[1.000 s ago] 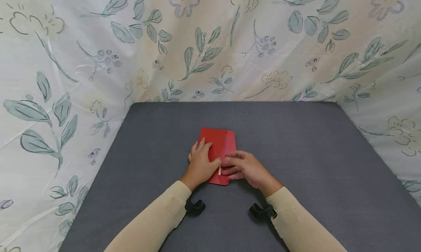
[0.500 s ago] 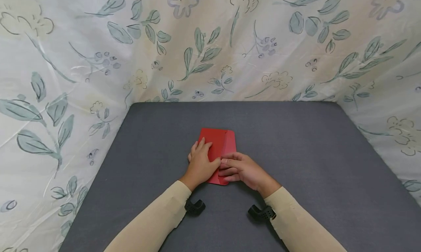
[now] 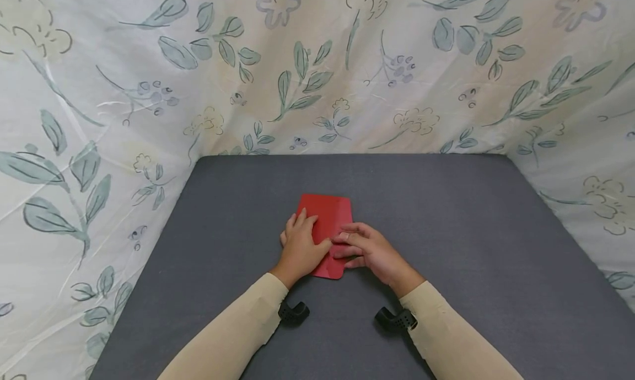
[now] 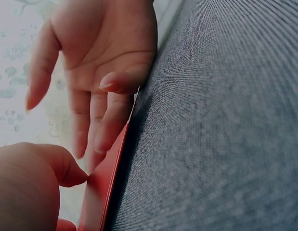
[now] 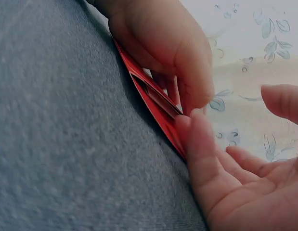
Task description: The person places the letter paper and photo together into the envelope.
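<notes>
A flat red paper envelope lies on the grey table, a paler strip running along its right side. My left hand rests on its left part with the fingers spread; the thumb touches the red paper. My right hand is at the right edge, its fingertips touching the paper close to the left thumb. From the right wrist, the envelope shows a narrow gap along its edge, with a panel standing slightly up. The right thumb stands apart from the paper. Fingers hide part of the edge.
The dark grey table spreads out around both arms. Behind it and at its sides hangs a pale cloth printed with leaves and flowers. Black bands with camera mounts sit at both wrists.
The right hand's fingers slid slightly left, then back right and up along the edge. A small white sliver near the fingertips went out of sight. The left hand stays almost still.
</notes>
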The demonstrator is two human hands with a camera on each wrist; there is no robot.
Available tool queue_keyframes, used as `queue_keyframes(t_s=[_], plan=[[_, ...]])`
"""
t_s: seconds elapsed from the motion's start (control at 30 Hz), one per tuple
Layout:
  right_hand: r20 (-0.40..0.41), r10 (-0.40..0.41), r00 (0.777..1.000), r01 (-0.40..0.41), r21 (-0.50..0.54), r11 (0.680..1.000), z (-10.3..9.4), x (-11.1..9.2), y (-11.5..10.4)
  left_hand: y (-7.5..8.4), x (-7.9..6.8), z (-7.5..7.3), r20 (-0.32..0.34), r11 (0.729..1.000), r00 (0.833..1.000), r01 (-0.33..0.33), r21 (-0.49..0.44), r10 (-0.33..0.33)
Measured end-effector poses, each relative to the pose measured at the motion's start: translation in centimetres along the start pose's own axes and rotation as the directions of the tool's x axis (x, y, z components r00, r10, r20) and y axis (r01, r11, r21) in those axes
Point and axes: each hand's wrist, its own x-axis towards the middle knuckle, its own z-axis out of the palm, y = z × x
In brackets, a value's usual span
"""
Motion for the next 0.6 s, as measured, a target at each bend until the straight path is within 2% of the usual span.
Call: queue_keyframes(t_s=[0.17,0.3,0.47,0.6], plan=[[-0.099,-0.050,0.994,0.049,-0.016,0.999,-0.5,0.1,0.2,-0.1,0.0,0.0,-0.018,0.998,1.000,0.010,0.057,-0.009],[-0.151,-0.104,0.983,0.102,-0.019,0.995,-0.7,0.3,0.3,-0.2,0.1,-0.1,-0.011,0.988,1.000,0.006,0.151,-0.004],[-0.201,-0.143,0.969,0.144,-0.011,0.990,-1.1,0.6,0.4,-0.3,0.0,0.0,-0.001,0.947,1.000,-0.012,0.322,0.013],[-0.245,-0.166,0.955,0.164,-0.030,0.986,-1.5,0.7,0.5,-0.2,-0.1,0.0,-0.007,0.907,1.000,-0.022,0.420,0.028]])
